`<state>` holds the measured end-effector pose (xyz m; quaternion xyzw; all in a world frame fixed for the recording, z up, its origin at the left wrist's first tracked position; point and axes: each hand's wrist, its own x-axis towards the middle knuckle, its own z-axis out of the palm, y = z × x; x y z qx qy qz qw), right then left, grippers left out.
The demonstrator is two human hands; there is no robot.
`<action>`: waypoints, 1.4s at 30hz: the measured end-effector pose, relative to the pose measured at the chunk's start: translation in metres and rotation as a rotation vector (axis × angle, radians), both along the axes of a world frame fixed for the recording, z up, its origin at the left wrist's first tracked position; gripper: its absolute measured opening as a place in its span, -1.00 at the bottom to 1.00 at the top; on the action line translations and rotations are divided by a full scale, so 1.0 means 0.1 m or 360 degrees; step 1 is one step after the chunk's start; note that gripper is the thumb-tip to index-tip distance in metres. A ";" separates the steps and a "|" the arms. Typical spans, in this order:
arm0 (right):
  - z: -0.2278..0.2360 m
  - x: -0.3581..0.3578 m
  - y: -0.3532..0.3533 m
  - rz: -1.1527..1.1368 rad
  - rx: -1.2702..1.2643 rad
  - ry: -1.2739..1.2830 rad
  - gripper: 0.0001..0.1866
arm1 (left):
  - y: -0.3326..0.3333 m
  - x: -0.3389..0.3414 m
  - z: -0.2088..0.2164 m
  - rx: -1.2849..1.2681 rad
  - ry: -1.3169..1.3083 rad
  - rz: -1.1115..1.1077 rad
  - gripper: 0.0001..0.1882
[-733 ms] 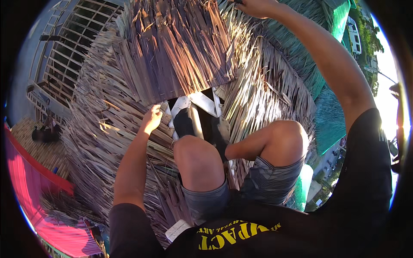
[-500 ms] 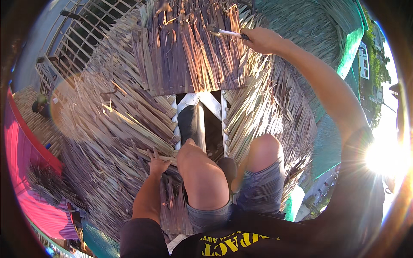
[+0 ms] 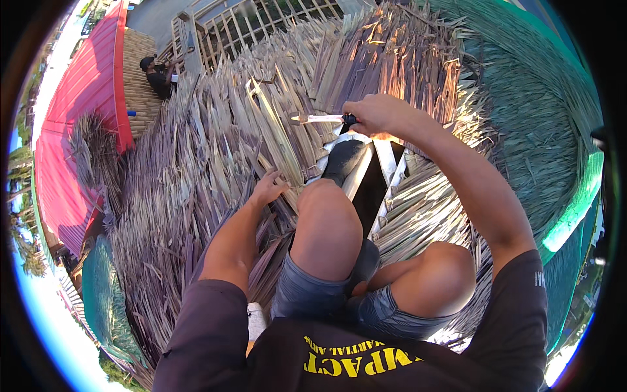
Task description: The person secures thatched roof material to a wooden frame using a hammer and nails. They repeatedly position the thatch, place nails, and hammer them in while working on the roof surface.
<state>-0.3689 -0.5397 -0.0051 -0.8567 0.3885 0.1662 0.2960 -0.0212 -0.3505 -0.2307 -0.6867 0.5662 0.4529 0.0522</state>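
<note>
My right hand [image 3: 369,116] is closed around the black grip of a hammer [image 3: 321,119]. Its pale shaft points left, held above the dry palm-leaf thatch [image 3: 189,189] in front of my knees. Lower and to the left, my left hand [image 3: 269,188] rests on the leaf strips with its fingers stretched out, gripping nothing that I can see. Between my legs runs a dark gap [image 3: 373,188] edged by white-faced battens [image 3: 386,160]. My dark-covered foot [image 3: 343,161] stands at its left side, and brown thatch [image 3: 392,59] lies beyond it.
A slatted wooden frame [image 3: 251,26] stands at the far side. Far left, another person [image 3: 157,78] is beside a bamboo surface [image 3: 138,47] and a red metal roof [image 3: 78,130]. Thatch under green netting [image 3: 542,111] slopes away on the right.
My view has swung left, bringing the other person and more of the red roof into sight. The hammer has come down closer to me. My left hand stays on the thatch.
</note>
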 end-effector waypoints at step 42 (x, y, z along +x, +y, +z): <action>1.44 1.88 1.35 0.1238 -0.0183 -0.0891 -0.67 | 5.23 0.71 2.05 0.0260 -0.0882 0.2485 -0.33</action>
